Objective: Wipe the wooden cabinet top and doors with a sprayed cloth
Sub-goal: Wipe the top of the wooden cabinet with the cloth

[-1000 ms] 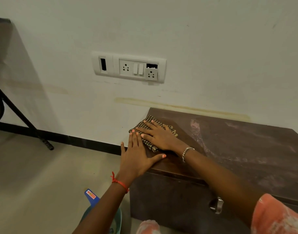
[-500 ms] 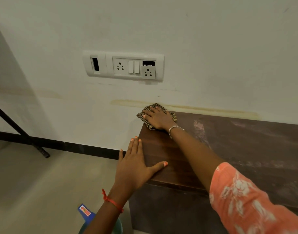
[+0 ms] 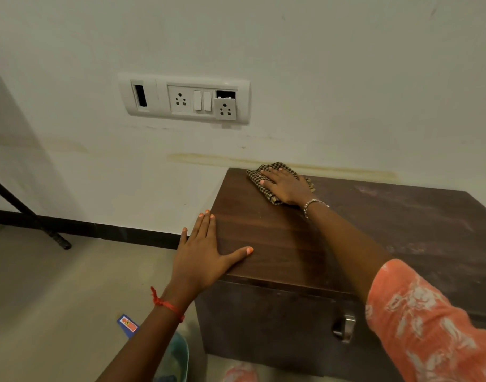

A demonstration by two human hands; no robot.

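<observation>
A dark wooden cabinet (image 3: 277, 244) stands against the white wall, its top dusty and streaked toward the right. A checked brown cloth (image 3: 259, 176) lies on the top's far left corner, close to the wall. My right hand (image 3: 287, 187) presses flat on the cloth, fingers spread, covering most of it. My left hand (image 3: 203, 255) rests flat and spread on the top's left front corner, thumb on the wood, fingers along the left edge, holding nothing. The cabinet door below shows a metal handle (image 3: 345, 328).
A white socket and switch panel (image 3: 185, 99) is on the wall above the cabinet. A black stand leg (image 3: 29, 216) slants to the floor at left. A teal container (image 3: 178, 357) and a blue packet (image 3: 128, 325) sit on the floor by the cabinet's left side.
My right hand has pushed the cloth from near my left hand away to the far corner by the wall, then slightly right. My left hand stays on the front corner.
</observation>
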